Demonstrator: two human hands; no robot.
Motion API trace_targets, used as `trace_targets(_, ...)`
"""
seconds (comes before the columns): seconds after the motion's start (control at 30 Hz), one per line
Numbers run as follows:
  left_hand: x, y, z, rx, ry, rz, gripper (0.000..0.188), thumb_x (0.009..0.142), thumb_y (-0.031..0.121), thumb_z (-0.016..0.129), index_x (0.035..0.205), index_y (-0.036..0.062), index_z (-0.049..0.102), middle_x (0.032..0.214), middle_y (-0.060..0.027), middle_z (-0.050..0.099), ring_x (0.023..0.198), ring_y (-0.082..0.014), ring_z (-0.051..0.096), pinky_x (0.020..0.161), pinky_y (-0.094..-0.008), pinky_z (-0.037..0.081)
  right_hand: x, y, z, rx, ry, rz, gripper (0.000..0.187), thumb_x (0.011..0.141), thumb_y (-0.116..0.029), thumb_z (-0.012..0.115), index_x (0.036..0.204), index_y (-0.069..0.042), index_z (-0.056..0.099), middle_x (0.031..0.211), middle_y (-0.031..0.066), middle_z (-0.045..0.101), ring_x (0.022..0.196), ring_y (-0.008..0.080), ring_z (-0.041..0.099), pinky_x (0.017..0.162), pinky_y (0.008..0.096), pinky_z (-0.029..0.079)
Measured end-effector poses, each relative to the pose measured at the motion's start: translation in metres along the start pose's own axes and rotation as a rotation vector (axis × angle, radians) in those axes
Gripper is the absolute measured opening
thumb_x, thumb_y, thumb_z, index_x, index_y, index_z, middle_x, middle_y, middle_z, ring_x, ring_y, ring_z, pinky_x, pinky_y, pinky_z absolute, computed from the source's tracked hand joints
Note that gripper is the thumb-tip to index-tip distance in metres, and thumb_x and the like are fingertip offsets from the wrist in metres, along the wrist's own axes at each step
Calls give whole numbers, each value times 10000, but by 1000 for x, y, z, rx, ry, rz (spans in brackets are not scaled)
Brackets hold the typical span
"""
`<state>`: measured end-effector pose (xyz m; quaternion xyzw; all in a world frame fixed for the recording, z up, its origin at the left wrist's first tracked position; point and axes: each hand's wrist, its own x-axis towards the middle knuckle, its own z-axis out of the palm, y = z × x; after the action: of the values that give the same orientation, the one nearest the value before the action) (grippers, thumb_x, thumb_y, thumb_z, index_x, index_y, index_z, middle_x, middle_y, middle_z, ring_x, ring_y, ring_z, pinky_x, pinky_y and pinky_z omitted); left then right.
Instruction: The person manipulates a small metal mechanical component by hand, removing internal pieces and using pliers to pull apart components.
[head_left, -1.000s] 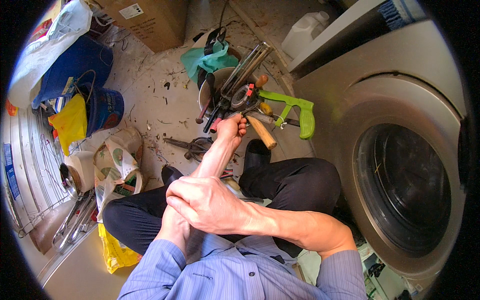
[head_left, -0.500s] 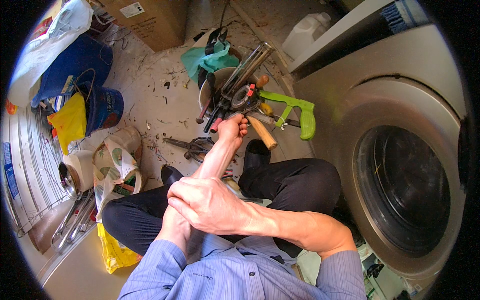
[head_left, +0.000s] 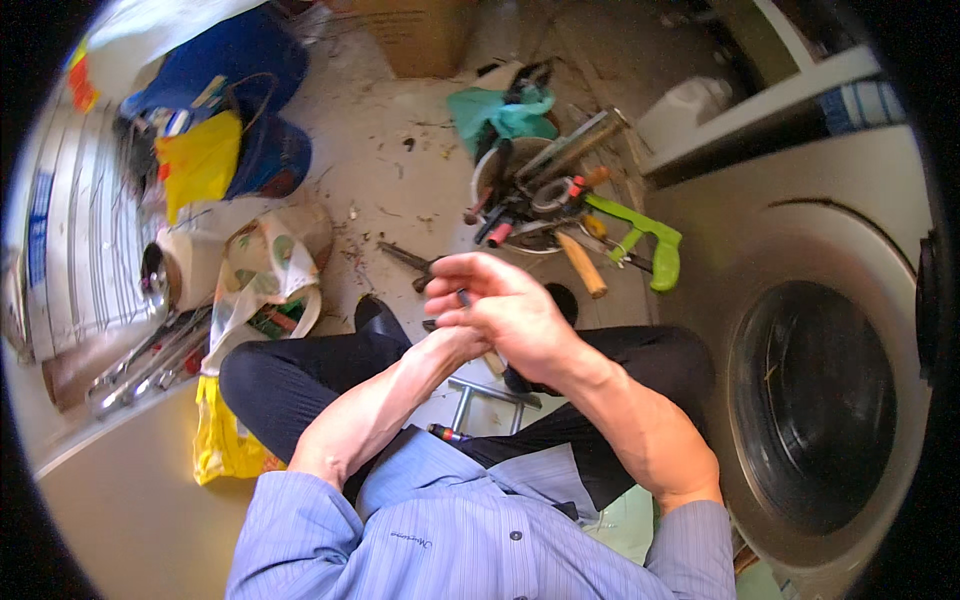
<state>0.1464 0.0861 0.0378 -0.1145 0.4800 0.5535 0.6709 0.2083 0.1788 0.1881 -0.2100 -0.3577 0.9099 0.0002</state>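
Observation:
My right hand point(head_left: 515, 315) lies across my left hand over my lap, its fingers curled toward the left. A small dark piece point(head_left: 463, 297) shows between its thumb and fingers, too blurred to name. Behind it, my left hand point(head_left: 460, 345) is mostly covered, so its fingers are hidden. Beyond both hands stands a white bucket point(head_left: 484, 180) crowded with tools. From it stick a wooden handle point(head_left: 582, 265), a green-handled saw point(head_left: 665, 262) and a pink-ended handle point(head_left: 499, 235). Dark metal shears point(head_left: 403, 257) lie on the floor, partly behind my right fingers.
A washing machine point(head_left: 690, 230) closes off the right side. Blue buckets point(head_left: 285, 155), a yellow cloth point(head_left: 200, 165) and a patterned bag point(head_left: 270, 250) stand left. A cardboard box point(head_left: 420, 40) and teal bag point(head_left: 505, 115) are farther off. A metal frame point(head_left: 490, 393) lies between my legs.
My left hand has drawn back from the tool bucket toward my lap. My right hand has moved from my left forearm up over my left hand. The view has shifted left.

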Motion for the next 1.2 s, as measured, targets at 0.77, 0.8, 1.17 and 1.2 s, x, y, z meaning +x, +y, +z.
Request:
trace_targets(0.77, -169, 71, 8, -304, -181, 270, 189, 923, 20, 534, 1101, 2, 593, 1015, -123, 671, 766, -201, 685, 678, -306, 581, 11, 15, 40, -469, 38, -373, 306, 925, 102, 434, 1204, 19, 529, 1134, 126, 609, 1091, 239, 637, 931, 330, 531)
trace_targets(0.8, -165, 70, 7, -310, -161, 284, 198, 921, 15, 532, 1110, -1, 592, 1031, -124, 669, 775, -203, 687, 689, -307, 585, 12, 13, 37, -737, -18, -519, 292, 927, 101, 433, 1185, 18, 541, 1129, 125, 614, 1090, 238, 637, 932, 331, 529)
trace_targets(1.17, -166, 75, 4, -228, -158, 307, 327, 934, 3, 500, 1255, -41, 546, 1087, -142, 674, 886, -194, 697, 712, -272, 587, 14, -1, 22, -93, 38, -246, 314, 936, 12, 513, 1250, 27, 511, 1206, 155, 595, 1106, 254, 622, 950, 359, 522)
trace_targets(1.2, -166, 75, 5, -223, -143, 307, 323, 937, 9, 502, 1253, -41, 548, 1083, -142, 675, 885, -194, 697, 709, -271, 586, 14, -1, 20, -87, 31, -230, 329, 936, 9, 517, 1265, 26, 504, 1211, 158, 592, 1104, 254, 623, 947, 360, 523)
